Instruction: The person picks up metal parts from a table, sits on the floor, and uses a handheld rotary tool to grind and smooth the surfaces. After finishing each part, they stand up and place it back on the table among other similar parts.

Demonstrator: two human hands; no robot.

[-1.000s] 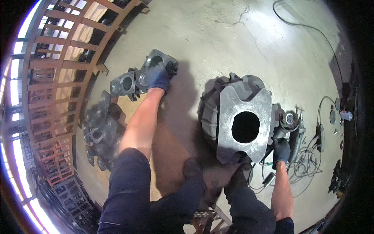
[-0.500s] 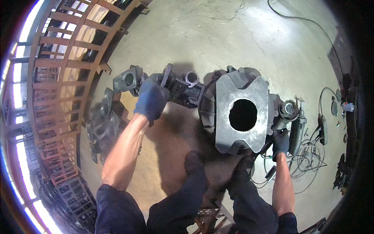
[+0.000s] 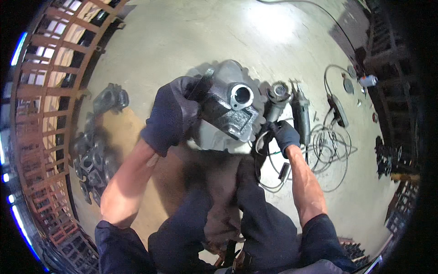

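Note:
My left hand [image 3: 171, 112], in a dark glove, is closed on the edge of a black cast metal part [image 3: 230, 123] with a round, bright-rimmed port facing up. That part is held over a larger grey casting [image 3: 207, 136], which it mostly covers. To the right, my right hand [image 3: 286, 134], also gloved, is wrapped round the rear body of an angle grinder [image 3: 275, 108], its round head pointing away from me. Just beside it, a slim straight grinder [image 3: 301, 116] lies on the floor, apart from my fingers.
Several black castings [image 3: 93, 164] are heaped on the floor at left, with another casting [image 3: 111, 98] beyond them. Coiled cables [image 3: 331, 148] and a power strip [image 3: 338, 111] lie at right. A rusty metal rack [image 3: 45, 91] lines the left side.
My left hand has brought the cast part rightward, over the large casting, whose flat face with the big hole is now covered. My view has shifted to the right; my right hand stays at the grinder.

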